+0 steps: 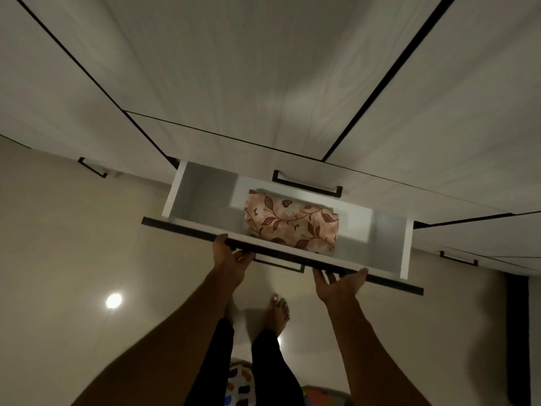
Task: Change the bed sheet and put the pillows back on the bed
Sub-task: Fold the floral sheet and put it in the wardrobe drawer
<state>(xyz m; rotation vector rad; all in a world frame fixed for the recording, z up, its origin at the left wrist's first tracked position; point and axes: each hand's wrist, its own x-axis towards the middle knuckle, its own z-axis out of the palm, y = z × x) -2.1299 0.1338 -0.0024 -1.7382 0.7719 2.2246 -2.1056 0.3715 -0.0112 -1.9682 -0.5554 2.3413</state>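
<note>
1. While you hold the drawer front [187, 228] with both hands, note the grip. Your left hand [231, 259] has its thumb on the top edge and its fingers tucked under beside the handle [281, 265]. Your right hand [339, 284] pinches the same edge, thumb above and fingers below. Neither hand holds the sheet.
2. Item, folded sheet [292, 227]: floral, lying inside the drawer [202, 197], about midway along it and close to the front wall. Not yet lifted.
3. Risk, drawer: it stands well out. One more tug could pull it off its supports and tip it, since both hands are at the front and nothing bears the box from beneath.
4. Risk, foot [278, 315]: bare, on the floor [73, 259] just below the drawer front. A dropped drawer would likely land there.
5. Risk, sheet: if you grab only the top layer with one hand, the folds could spill open. Taking it from underneath with both hands seems safer.
6. Risk, fingers: if you push the drawer shut with your fingers under the edge, they could be trapped against the cabinet.
</note>
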